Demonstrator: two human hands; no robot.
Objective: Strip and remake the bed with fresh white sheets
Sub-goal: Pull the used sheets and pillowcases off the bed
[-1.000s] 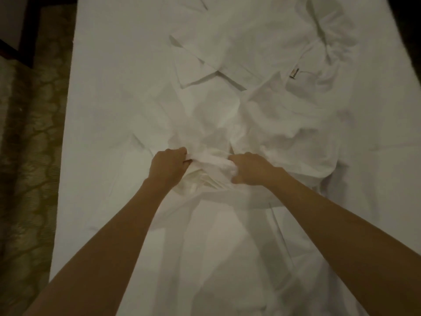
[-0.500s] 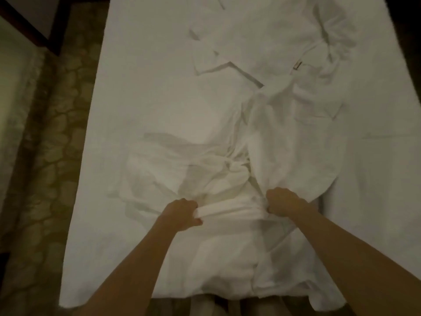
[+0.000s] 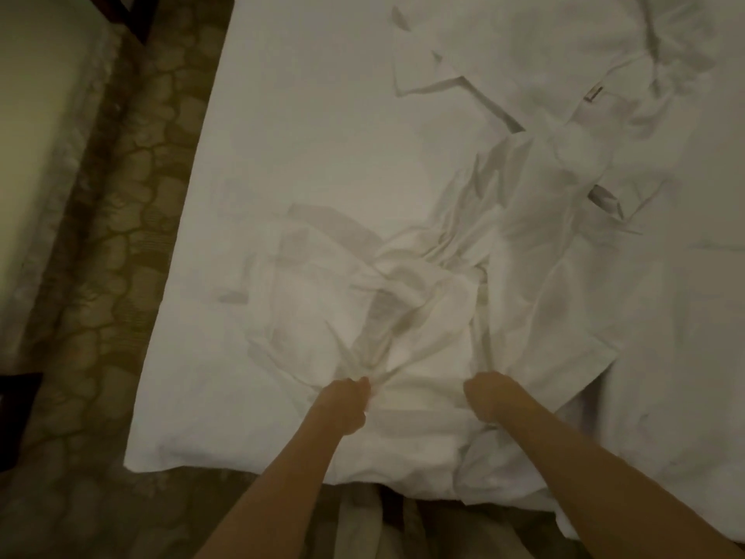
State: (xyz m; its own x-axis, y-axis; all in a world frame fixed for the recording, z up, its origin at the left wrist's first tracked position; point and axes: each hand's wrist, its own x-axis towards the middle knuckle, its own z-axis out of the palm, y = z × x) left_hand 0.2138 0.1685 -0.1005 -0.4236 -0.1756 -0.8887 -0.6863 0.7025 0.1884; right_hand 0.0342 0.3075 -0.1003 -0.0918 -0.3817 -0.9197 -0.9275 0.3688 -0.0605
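Loose white sheet [image 3: 423, 300]: thin woven cloth, heavily creased, bunched in soft ridges across the near half of the bed [image 3: 306, 127], over a smoother flat white layer. Left hand [image 3: 347, 401]: grip closed on a gathered pinch of the sheet, tight pleats fanning away from the knuckles. Right hand [image 3: 485, 397]: grip closed on a fold of the same sheet just beside it; fingertips buried in fabric. A small dark label [image 3: 594, 93] shows on folded cloth farther up; its lettering is unreadable. Patterned carpet [image 3: 105, 276], scalloped motif, lies left of the bed. The bed's far end and right side are cut off. Focus is soft and the light dim.
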